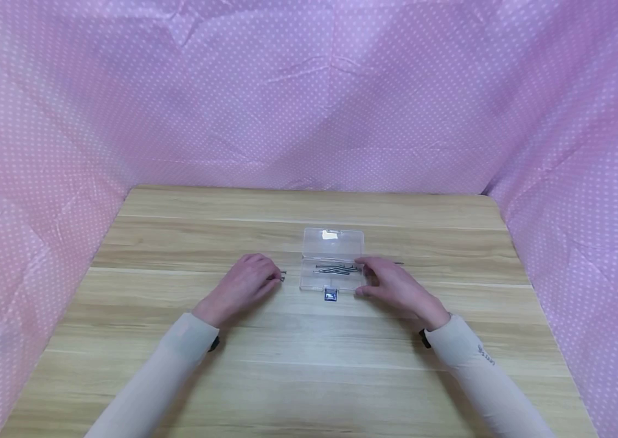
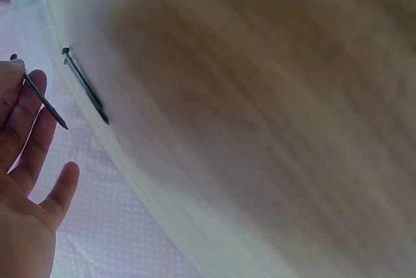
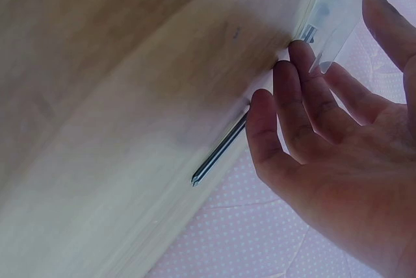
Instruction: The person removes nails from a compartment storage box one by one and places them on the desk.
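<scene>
My left hand (image 1: 246,283) pinches a dark steel nail (image 2: 47,102) between thumb and fingers, its point sticking out past the fingertips. Just beyond it in the left wrist view, a pair of nails (image 2: 84,83) lies on the table. A clear plastic box (image 1: 306,281) stands with its lid (image 1: 317,244) raised at the back. Several nails (image 1: 336,269) lie inside it. My right hand (image 1: 396,286) holds the box's right end, thumb at the front corner and fingers toward the back. Past those fingers, more nail shafts (image 3: 221,148) lie on the table, their other ends hidden.
A blue label (image 1: 331,295) shows at the front clasp of the box. The wood-grain table (image 1: 309,377) extends to both sides, and pink dotted cloth (image 1: 309,121) hangs behind and beside it.
</scene>
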Demonstrator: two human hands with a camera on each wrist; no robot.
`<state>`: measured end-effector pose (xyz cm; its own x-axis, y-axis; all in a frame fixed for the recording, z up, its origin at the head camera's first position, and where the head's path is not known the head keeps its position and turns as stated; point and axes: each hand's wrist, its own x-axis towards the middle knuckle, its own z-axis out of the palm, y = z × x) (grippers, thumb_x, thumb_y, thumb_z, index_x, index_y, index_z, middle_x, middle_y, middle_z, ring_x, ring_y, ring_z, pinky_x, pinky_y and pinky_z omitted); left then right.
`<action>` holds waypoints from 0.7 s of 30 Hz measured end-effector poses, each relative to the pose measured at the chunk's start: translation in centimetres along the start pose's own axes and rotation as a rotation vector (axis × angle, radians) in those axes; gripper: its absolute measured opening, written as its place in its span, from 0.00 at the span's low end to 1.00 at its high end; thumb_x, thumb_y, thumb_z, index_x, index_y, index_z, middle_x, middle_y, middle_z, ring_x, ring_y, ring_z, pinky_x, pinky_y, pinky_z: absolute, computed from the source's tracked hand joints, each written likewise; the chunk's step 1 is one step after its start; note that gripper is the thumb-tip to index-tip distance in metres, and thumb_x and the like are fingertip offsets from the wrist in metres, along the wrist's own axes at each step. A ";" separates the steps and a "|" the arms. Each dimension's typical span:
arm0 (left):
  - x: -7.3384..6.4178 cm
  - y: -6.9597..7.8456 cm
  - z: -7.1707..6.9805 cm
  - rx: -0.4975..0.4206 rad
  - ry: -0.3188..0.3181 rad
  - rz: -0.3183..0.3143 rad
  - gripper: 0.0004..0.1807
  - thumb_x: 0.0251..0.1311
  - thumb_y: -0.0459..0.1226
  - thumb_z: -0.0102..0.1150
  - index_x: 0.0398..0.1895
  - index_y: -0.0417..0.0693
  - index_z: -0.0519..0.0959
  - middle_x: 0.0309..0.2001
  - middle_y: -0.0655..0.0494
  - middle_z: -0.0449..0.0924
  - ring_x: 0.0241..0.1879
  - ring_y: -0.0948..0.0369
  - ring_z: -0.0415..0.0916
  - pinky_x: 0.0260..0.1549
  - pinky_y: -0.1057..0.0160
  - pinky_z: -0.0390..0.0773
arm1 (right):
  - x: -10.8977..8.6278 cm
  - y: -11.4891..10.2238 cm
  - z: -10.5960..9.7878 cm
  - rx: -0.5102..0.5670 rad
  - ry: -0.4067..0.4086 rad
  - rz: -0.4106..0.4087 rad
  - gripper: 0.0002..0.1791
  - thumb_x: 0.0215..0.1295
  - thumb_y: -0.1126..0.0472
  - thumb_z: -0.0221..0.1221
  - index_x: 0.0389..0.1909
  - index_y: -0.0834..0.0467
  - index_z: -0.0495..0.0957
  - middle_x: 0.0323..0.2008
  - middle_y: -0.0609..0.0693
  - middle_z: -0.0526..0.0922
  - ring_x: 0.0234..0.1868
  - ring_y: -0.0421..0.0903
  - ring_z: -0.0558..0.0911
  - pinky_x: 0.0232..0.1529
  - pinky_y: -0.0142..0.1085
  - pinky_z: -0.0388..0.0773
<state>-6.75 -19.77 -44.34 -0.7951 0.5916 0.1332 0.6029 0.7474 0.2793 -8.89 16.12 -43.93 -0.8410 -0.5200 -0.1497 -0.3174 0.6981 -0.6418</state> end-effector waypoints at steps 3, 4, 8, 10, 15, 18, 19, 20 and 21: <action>0.0 -0.1 0.3 0.032 -0.024 -0.004 0.06 0.71 0.40 0.64 0.45 0.50 0.85 0.47 0.55 0.86 0.56 0.52 0.78 0.63 0.46 0.72 | 0.0 0.0 0.0 0.003 -0.002 0.002 0.38 0.62 0.55 0.74 0.70 0.64 0.71 0.58 0.57 0.81 0.57 0.51 0.79 0.64 0.51 0.76; 0.0 -0.1 0.4 0.037 -0.028 -0.005 0.06 0.71 0.40 0.63 0.44 0.50 0.85 0.47 0.55 0.86 0.56 0.52 0.78 0.63 0.46 0.72 | 0.0 0.0 0.0 0.005 -0.004 0.005 0.38 0.62 0.55 0.74 0.70 0.64 0.71 0.59 0.57 0.81 0.57 0.52 0.79 0.64 0.51 0.76; 0.0 -0.2 0.7 0.040 -0.035 -0.007 0.04 0.71 0.40 0.63 0.43 0.51 0.84 0.46 0.56 0.86 0.55 0.52 0.78 0.62 0.47 0.72 | 0.0 -0.1 0.0 0.009 -0.008 0.018 0.38 0.62 0.54 0.74 0.70 0.63 0.71 0.59 0.57 0.81 0.58 0.52 0.79 0.64 0.51 0.76; 0.1 -0.2 0.8 0.044 -0.036 -0.007 0.04 0.72 0.39 0.63 0.42 0.51 0.84 0.45 0.56 0.86 0.54 0.52 0.78 0.61 0.47 0.73 | 0.0 -0.1 0.0 0.008 -0.009 0.022 0.39 0.62 0.54 0.74 0.70 0.63 0.71 0.58 0.56 0.81 0.56 0.51 0.79 0.63 0.51 0.76; 0.2 -0.3 0.9 0.046 -0.050 -0.015 0.04 0.72 0.40 0.63 0.42 0.52 0.84 0.45 0.57 0.86 0.53 0.53 0.78 0.60 0.46 0.73 | 0.0 0.0 0.0 0.002 -0.007 0.015 0.39 0.61 0.54 0.74 0.70 0.63 0.71 0.55 0.55 0.82 0.53 0.50 0.79 0.61 0.51 0.77; 0.2 -0.4 0.9 0.035 -0.055 -0.020 0.04 0.71 0.41 0.63 0.42 0.52 0.85 0.45 0.57 0.86 0.53 0.54 0.78 0.60 0.47 0.74 | 0.1 0.0 -0.1 0.003 -0.006 0.012 0.39 0.62 0.54 0.74 0.70 0.63 0.71 0.55 0.55 0.81 0.54 0.50 0.79 0.62 0.51 0.76; 0.2 -0.5 1.0 0.026 -0.057 -0.022 0.04 0.71 0.40 0.64 0.42 0.53 0.85 0.45 0.57 0.86 0.53 0.54 0.78 0.59 0.47 0.74 | 0.0 0.0 -0.1 0.004 -0.006 0.011 0.39 0.62 0.54 0.74 0.70 0.63 0.71 0.55 0.55 0.81 0.54 0.50 0.79 0.62 0.51 0.76; 0.2 -0.5 1.0 0.015 -0.058 -0.024 0.03 0.70 0.40 0.64 0.41 0.53 0.85 0.45 0.57 0.87 0.52 0.54 0.78 0.59 0.47 0.75 | 0.0 0.0 -0.1 0.005 -0.007 0.011 0.39 0.62 0.54 0.74 0.70 0.63 0.71 0.55 0.55 0.81 0.54 0.50 0.78 0.62 0.51 0.76; 0.2 -0.6 1.0 0.004 -0.057 -0.026 0.03 0.70 0.40 0.65 0.41 0.53 0.85 0.44 0.57 0.87 0.52 0.54 0.79 0.58 0.47 0.75 | 0.0 0.0 -0.1 0.006 -0.008 0.010 0.39 0.62 0.54 0.74 0.70 0.63 0.71 0.55 0.55 0.81 0.54 0.50 0.79 0.62 0.51 0.76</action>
<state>-7.25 -19.79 -45.45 -0.8056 0.5881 0.0711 0.5822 0.7639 0.2782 -8.97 16.14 -43.84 -0.8406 -0.5167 -0.1622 -0.3063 0.7006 -0.6444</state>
